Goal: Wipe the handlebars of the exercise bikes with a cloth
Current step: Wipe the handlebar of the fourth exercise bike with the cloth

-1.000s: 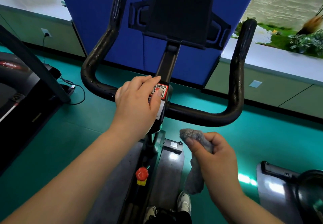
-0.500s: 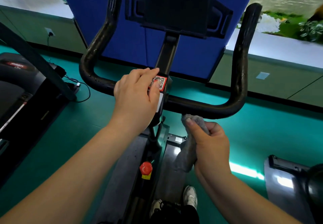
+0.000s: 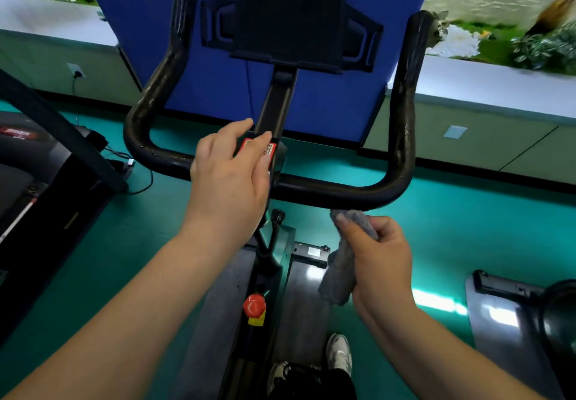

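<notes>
The handlebars (image 3: 343, 192) stand before you as a wide U: the crossbar runs left to right and both horns point up and away. Your left hand (image 3: 232, 178) rests at the centre clamp, fingers straight and close together. Your right hand (image 3: 378, 256) is nearer the right half and pinches the cloth (image 3: 344, 270), whose bunched top sits just under the crossbar, tail hanging down

The black handlebars (image 3: 343, 195) form a wide U with both ends rising, their coating scuffed. The grey cloth (image 3: 346, 262) is bunched just under the right half of the crossbar, its tail hanging.
</notes>
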Demonstrator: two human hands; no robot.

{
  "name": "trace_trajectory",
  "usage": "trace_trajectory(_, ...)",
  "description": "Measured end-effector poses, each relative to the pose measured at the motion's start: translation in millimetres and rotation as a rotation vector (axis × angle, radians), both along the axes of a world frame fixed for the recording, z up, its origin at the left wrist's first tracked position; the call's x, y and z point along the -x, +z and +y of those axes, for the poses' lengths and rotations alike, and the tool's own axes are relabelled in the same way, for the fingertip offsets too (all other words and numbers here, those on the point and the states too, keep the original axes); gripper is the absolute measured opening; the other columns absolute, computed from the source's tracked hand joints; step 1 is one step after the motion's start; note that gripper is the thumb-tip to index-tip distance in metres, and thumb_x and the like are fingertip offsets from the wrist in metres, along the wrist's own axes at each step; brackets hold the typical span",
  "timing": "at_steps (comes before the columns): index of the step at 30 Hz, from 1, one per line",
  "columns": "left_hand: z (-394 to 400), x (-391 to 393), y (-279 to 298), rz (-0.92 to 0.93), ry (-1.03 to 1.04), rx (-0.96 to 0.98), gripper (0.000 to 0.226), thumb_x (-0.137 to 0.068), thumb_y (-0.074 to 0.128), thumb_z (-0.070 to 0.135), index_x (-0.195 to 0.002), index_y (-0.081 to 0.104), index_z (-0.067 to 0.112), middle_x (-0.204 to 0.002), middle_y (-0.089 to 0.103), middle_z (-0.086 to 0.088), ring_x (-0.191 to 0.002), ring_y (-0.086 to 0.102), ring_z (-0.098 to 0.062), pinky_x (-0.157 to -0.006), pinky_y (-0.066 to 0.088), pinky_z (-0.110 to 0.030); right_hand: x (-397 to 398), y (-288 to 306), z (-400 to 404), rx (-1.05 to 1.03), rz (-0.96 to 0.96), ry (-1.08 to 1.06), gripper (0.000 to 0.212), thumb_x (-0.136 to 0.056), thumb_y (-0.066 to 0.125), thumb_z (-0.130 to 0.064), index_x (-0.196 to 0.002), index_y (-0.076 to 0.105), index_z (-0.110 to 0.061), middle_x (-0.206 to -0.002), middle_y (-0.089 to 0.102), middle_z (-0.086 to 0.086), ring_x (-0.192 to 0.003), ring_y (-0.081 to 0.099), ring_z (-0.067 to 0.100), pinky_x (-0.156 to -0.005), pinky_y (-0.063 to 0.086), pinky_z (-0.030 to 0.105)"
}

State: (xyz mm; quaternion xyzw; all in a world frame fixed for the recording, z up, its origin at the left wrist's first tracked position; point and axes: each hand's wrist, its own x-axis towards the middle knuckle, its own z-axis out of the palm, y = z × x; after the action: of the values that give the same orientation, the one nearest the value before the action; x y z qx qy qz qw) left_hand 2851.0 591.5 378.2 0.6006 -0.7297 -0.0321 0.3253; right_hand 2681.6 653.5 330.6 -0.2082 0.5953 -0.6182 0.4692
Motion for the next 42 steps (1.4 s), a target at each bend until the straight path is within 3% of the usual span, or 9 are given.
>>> trace_trajectory(4,2,12,4,-0.064,0.006,0.049,0.03,-0.091,0.053,0.019,-0.118,0.065,0.012,-0.129,0.053,-0.003,-0.117,0.04,-0.029,-0.099,0.033,-0.052,-19,-4,-7,-0.019,-0.007,0.082,0.025,-0.07,0.082,-0.018,-0.079,0.058,-0.017,-0.068,0.068,-0.005,-0.067,0.065,0.012,-0.065,0.052,0.032)
trace_trajectory(9,5,22,8,-0.211,-0.102,0.012,0.028,-0.09,0.054,0.027,-0.112,0.069,0.017,-0.127,0.056,0.001,-0.117,0.043,-0.025,-0.101,0.027,-0.043,-2,0,-2,0.013,0.0,0.071,0.027,-0.064,0.085,-0.021,-0.076,0.061,-0.017,-0.079,0.07,0.009,-0.077,0.066,0.025,-0.073,0.053,0.039)
trace_trajectory(11,5,21,9,-0.203,-0.099,-0.006,0.029,-0.09,0.052,0.029,-0.109,0.071,0.017,-0.125,0.058,0.003,-0.117,0.043,-0.024,-0.102,0.027,-0.043,19,4,0,0.016,0.001,0.029,0.025,-0.058,0.087,-0.028,-0.068,0.064,-0.025,-0.076,0.067,0.01,-0.073,0.061,0.029,-0.074,0.052,0.049)
trace_trajectory(14,3,19,12,-0.175,-0.107,0.008,0.025,-0.09,0.054,0.028,-0.105,0.072,0.018,-0.121,0.06,0.004,-0.116,0.045,-0.023,-0.101,0.028,-0.042,43,6,0,0.0,-0.004,-0.029,0.023,-0.07,0.082,-0.024,-0.061,0.063,-0.032,-0.078,0.062,0.013,-0.075,0.057,0.036,-0.078,0.048,0.066)
trace_trajectory(17,-4,17,15,-0.112,-0.105,0.006,0.022,-0.091,0.055,0.025,-0.103,0.072,0.018,-0.117,0.062,0.005,-0.114,0.045,-0.022,-0.101,0.033,-0.043,33,7,1,-0.008,-0.046,0.002,0.026,-0.07,0.081,-0.024,-0.058,0.059,-0.031,-0.074,0.056,0.013,-0.069,0.053,0.035,-0.071,0.046,0.07)
trace_trajectory(21,-18,16,21,-0.089,-0.088,-0.058,0.027,-0.092,0.05,0.031,-0.108,0.069,0.021,-0.12,0.059,0.008,-0.117,0.042,-0.019,-0.101,0.037,-0.044,16,9,2,-0.041,-0.048,0.061,0.029,-0.05,0.081,-0.045,-0.06,0.058,-0.031,-0.073,0.056,0.011,-0.069,0.052,0.028,-0.071,0.048,0.067)
trace_trajectory(29,-20,16,17,-0.089,-0.087,-0.039,0.027,-0.094,0.047,0.028,-0.103,0.07,0.019,-0.109,0.064,0.005,-0.112,0.047,-0.023,-0.094,0.041,-0.041,72,24,-22,0.055,-0.039,-0.125,0.021,-0.083,0.071,-0.014,-0.071,0.055,-0.019,-0.086,0.059,0.018,-0.076,0.052,0.033,-0.079,0.044,0.07)
trace_trajectory(38,-21,19,16,-0.129,-0.06,-0.024,0.027,-0.094,0.046,0.028,-0.101,0.071,0.018,-0.108,0.065,0.004,-0.111,0.048,-0.022,-0.095,0.036,-0.034,46,13,2,0.002,0.001,0.013,0.023,-0.061,0.079,-0.034,-0.06,0.056,-0.028,-0.071,0.056,0.009,-0.064,0.052,0.028,-0.067,0.049,0.066)
trace_trajectory(42,-20,19,16,-0.135,-0.054,-0.033,0.028,-0.094,0.045,0.028,-0.101,0.07,0.018,-0.109,0.065,0.004,-0.111,0.048,-0.02,-0.096,0.035,-0.031,64,26,-11,0.024,-0.005,-0.07,0.029,-0.076,0.077,-0.018,-0.057,0.058,-0.03,-0.083,0.06,0.019,-0.073,0.05,0.033,-0.078,0.044,0.072)
